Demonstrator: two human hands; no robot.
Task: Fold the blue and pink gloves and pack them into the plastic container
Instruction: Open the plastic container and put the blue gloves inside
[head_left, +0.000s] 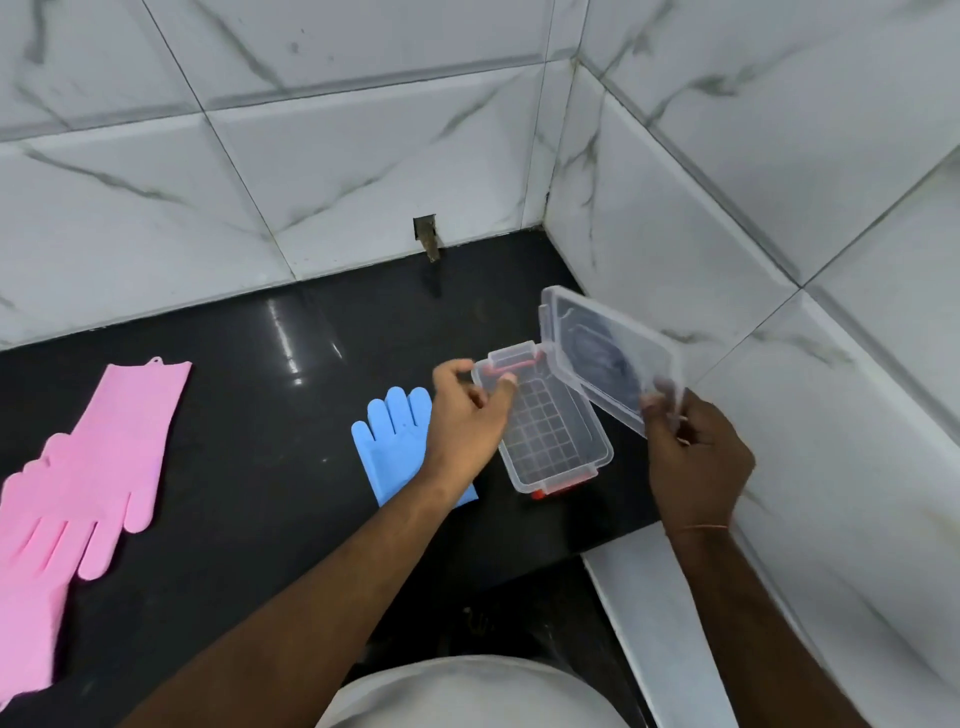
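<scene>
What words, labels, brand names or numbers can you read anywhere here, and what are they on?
None can be read.
Clear plastic container: no label shows; only a moulded grid in its base.
Clear plastic lid: dark curved reflections, no letters.
Blue rubber glove and pink rubber gloves: plain.
White marble-look wall tiles: grey veins only.

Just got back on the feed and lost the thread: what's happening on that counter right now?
A person is opening the clear plastic container on the black counter. The left hand holds the box at its far end, and the right hand pinches the lid, lifted clear to the right. The box looks empty. The blue glove lies flat beside it, and the pink gloves lie unfolded at the left.
</scene>
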